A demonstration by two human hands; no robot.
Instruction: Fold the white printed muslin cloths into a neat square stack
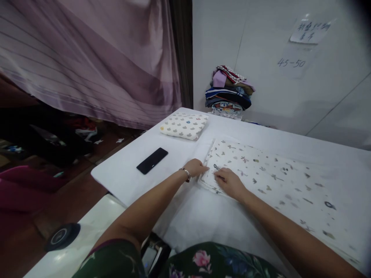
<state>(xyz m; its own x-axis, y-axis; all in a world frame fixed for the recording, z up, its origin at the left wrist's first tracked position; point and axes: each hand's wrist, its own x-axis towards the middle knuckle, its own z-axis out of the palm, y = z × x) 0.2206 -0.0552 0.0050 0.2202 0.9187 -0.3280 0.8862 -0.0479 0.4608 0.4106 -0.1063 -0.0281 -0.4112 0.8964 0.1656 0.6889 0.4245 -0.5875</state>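
A white cloth (pixel 261 173) printed with small leaf and animal shapes lies in layers along the table, its short folded end toward the left. My left hand (pixel 194 168), with a bracelet at the wrist, is closed at that end, fingers on the cloth's edge. Just to its right, my right hand (pixel 230 183) rests over the cloth near the front corner. Its fingers are curled and pinched together at the fabric; the fingertips are partly hidden.
A folded cloth (pixel 184 126) with grey prints lies at the far left table corner. Nearer is a black phone (pixel 152 160). Stacked folded fabrics (pixel 228 90) stand against the wall. A pink curtain (pixel 116 58) hangs at left; a dark round object (pixel 62 236) sits on a pale surface.
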